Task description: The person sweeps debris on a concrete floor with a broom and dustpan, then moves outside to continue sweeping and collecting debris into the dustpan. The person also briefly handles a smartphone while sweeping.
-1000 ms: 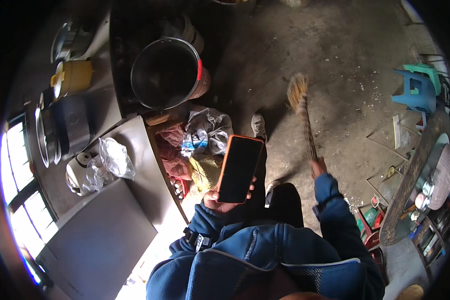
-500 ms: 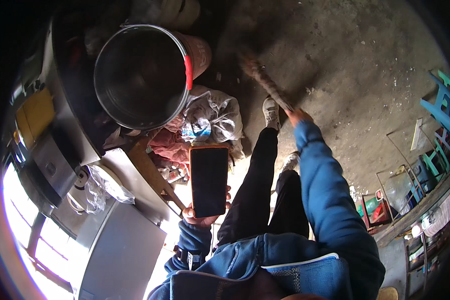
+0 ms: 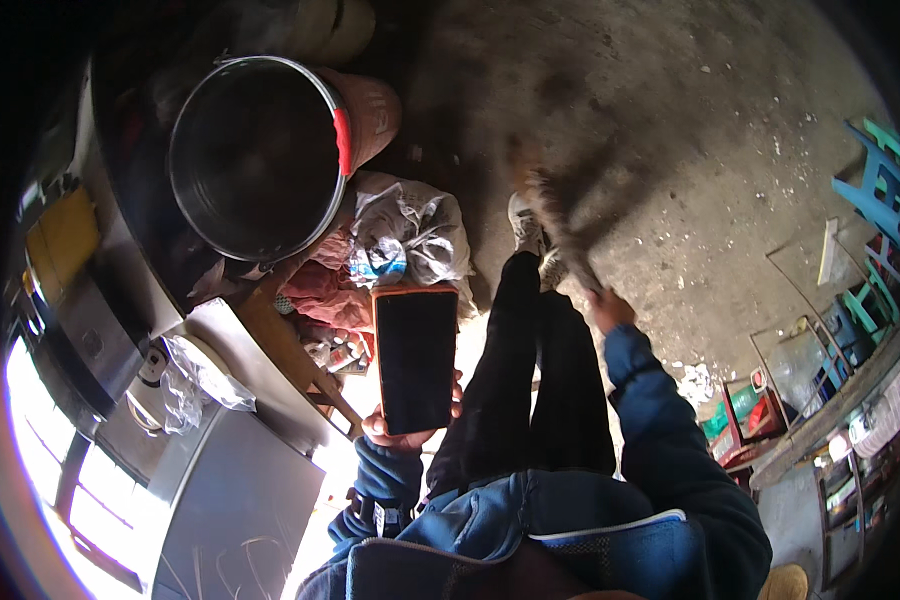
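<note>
My left hand (image 3: pixel 394 432) is wrapped round a smartphone (image 3: pixel 416 362) in an orange case, held upright with its dark screen toward me. In my right hand (image 3: pixel 610 310) is the handle end of a short brown broom (image 3: pixel 558 225). Its far end is smeared by motion and lies over the concrete floor (image 3: pixel 710 180), right beside my shoes (image 3: pixel 526 222). Just beyond the phone lie a crumpled white plastic sack (image 3: pixel 415 228) and a reddish cloth bundle (image 3: pixel 325 295).
A large round metal pot (image 3: pixel 255 160) with a red grip on its rim stands at the far left, beside a pinkish bucket (image 3: pixel 372 118). A grey cabinet (image 3: pixel 235 500) is at near left. Blue stools (image 3: pixel 875 185) and a wooden plank (image 3: pixel 810 440) line the right. White scraps dot the floor.
My right hand has come nearer to me and slightly right, swinging the broom back toward my feet. The left hand still holds the phone. The foot farther back has stepped forward beside the other.
</note>
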Available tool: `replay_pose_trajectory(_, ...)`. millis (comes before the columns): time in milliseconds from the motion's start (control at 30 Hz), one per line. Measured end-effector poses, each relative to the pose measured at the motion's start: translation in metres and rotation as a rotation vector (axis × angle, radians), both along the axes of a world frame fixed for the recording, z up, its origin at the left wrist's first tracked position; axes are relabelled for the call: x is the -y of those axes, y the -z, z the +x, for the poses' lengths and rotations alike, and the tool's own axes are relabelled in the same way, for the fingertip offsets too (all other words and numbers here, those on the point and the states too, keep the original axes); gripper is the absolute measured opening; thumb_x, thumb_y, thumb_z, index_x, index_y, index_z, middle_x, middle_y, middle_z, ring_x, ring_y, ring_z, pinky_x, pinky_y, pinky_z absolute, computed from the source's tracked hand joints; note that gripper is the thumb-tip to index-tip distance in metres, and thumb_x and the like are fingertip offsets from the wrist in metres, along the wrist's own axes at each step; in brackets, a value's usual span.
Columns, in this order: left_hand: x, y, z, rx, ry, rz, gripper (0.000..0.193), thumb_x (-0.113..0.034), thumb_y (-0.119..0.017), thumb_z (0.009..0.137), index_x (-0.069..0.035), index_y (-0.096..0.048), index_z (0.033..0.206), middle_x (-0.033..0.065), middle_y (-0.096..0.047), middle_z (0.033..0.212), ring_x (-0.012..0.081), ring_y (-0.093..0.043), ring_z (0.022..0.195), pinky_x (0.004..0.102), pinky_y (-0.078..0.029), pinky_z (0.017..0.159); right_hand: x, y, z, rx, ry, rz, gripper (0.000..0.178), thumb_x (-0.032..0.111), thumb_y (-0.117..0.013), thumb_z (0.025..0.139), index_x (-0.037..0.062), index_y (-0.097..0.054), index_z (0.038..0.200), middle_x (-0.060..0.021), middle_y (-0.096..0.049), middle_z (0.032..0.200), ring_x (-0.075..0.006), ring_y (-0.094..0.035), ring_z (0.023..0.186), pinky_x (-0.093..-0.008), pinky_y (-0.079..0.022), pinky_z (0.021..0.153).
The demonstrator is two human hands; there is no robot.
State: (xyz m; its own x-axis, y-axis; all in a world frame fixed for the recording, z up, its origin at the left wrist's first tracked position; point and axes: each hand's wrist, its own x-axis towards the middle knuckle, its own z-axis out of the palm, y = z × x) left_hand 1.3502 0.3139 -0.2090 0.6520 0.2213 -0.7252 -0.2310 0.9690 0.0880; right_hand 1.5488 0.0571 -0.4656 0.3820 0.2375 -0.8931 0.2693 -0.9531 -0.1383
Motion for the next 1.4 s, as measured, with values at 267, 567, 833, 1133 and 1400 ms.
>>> replay_pose_trajectory(267,0.058,0.001,-0.034,-0.092,-0.047,0.007,0.104,-0.039,-0.079,0.048,-0.001,-0.025,0.127,0.0163,-0.042,0.113,0.0285,-0.044,0.098,0.0395,-0.041,0.077,-0.153,0.087,-0.009,-0.108,-0.246,0.122,0.054,0.054,-0.040,0.080,0.0063,-0.059,0.098,-0.0173,-0.058,0.098,-0.0336,-0.055,0.093,-0.0430,-0.044,0.077)
replay_pose_trajectory(567,0.081,-0.010,-0.019,0.120,-0.237,-0.064,0.093,-0.023,-0.072,0.050,-0.002,-0.026,0.128,0.0270,-0.039,0.116,0.0363,-0.045,0.101,0.0452,-0.040,0.081,0.029,-0.016,0.038,0.161,-0.032,-0.090,0.054,0.056,-0.039,0.078,0.0063,-0.056,0.091,-0.0172,-0.059,0.091,-0.0346,-0.057,0.085,-0.0461,-0.043,0.074)
replay_pose_trajectory(833,0.084,-0.008,0.024,0.138,-0.027,-0.008,0.094,-0.026,-0.070,0.052,0.000,-0.022,0.129,0.0286,-0.036,0.118,0.0359,-0.044,0.101,0.0439,-0.040,0.081,0.025,0.052,0.071,0.002,0.044,-0.110,0.057,0.055,-0.042,0.077,0.0060,-0.056,0.102,-0.0169,-0.056,0.103,-0.0321,-0.052,0.099,-0.0400,-0.041,0.083)
replay_pose_trajectory(1133,0.075,-0.032,0.078,0.248,0.006,0.005,0.094,-0.027,-0.068,0.053,0.003,-0.021,0.129,0.0252,-0.035,0.122,0.0318,-0.044,0.104,0.0395,-0.039,0.085,0.198,-0.018,0.103,0.217,0.297,-0.343,0.076,0.068,-0.036,0.073,-0.0025,-0.059,0.089,-0.0235,-0.059,0.088,-0.0378,-0.056,0.087,-0.0460,-0.044,0.074)
replay_pose_trajectory(1400,0.028,-0.024,0.119,0.181,0.025,0.072,0.097,-0.037,-0.074,0.057,0.000,-0.021,0.129,0.0197,-0.040,0.116,0.0303,-0.044,0.100,0.0401,-0.039,0.083,-0.115,-0.006,0.165,0.217,-0.060,0.098,0.053,0.050,-0.046,0.078,0.0061,-0.048,0.107,-0.0190,-0.058,0.097,-0.0337,-0.055,0.091,-0.0435,-0.044,0.078)
